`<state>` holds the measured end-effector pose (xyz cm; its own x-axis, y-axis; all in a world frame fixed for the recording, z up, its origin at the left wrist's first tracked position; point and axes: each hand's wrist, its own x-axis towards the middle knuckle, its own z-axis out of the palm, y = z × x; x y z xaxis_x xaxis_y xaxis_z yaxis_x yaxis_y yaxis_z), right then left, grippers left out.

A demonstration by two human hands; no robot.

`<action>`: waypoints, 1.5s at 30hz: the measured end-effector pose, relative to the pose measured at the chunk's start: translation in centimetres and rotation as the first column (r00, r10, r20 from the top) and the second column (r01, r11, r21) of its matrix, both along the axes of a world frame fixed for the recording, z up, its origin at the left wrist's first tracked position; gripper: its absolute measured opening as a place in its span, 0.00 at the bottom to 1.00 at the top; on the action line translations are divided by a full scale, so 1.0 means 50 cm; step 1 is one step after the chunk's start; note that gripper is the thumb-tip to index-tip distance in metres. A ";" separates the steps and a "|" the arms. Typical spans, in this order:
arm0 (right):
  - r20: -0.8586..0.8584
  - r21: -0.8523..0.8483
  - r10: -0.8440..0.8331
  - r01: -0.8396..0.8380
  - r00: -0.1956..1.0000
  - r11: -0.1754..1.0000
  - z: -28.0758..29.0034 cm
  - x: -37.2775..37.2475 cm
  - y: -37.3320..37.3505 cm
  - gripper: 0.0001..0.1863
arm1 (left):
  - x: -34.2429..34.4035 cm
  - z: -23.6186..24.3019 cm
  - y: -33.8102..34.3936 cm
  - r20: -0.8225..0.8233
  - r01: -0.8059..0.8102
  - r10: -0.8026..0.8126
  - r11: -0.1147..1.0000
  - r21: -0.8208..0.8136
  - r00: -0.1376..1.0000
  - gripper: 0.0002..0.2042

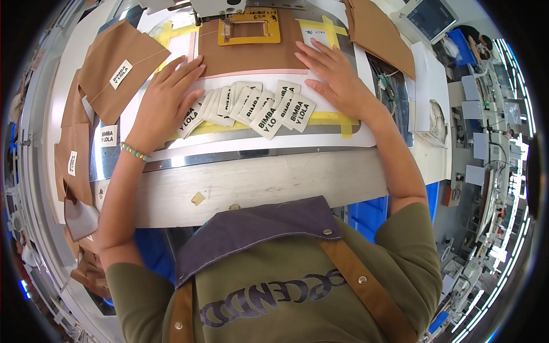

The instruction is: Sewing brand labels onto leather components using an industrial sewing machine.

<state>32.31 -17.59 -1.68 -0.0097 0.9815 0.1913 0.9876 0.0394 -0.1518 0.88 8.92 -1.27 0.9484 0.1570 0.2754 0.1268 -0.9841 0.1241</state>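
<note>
A flat brown piece of material (251, 63) lies on the machine bed, its near edge along a pink strip. On it rests a yellow frame (278, 35) with a rectangular window, below a machine head (220, 8). My left hand (168, 94) is open, fingertips at the brown piece's left edge and thumb near the labels. My right hand (337, 77) is also open, fingers spread over the piece's right edge. Between my hands, several white fabric labels (297, 112) with black print overlap in a fanned row. Neither hand holds anything.
Brown pieces with labels (100, 71) are stacked at the left. A single label (108, 136) lies near my left wrist. More brown pieces (380, 37) sit at the far right, by a screen (430, 20) and an open white box (430, 94). A wooden table edge (274, 177) runs in front.
</note>
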 end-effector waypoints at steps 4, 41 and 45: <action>0.046 -0.007 -0.007 0.007 0.999 1.000 -0.001 -0.013 0.000 0.35 | 0.000 0.005 -0.012 0.073 -0.007 0.012 0.998 -0.065 0.997 0.24; -0.025 -0.018 0.043 -0.044 0.999 0.999 0.030 -0.015 -0.004 0.33 | -0.017 -0.021 0.005 0.039 -0.122 0.126 0.989 -0.083 0.991 0.30; -0.079 0.024 0.044 -0.042 0.996 0.999 0.027 -0.013 -0.003 0.33 | -0.017 -0.008 0.002 0.023 -0.072 0.075 0.993 -0.096 0.997 0.30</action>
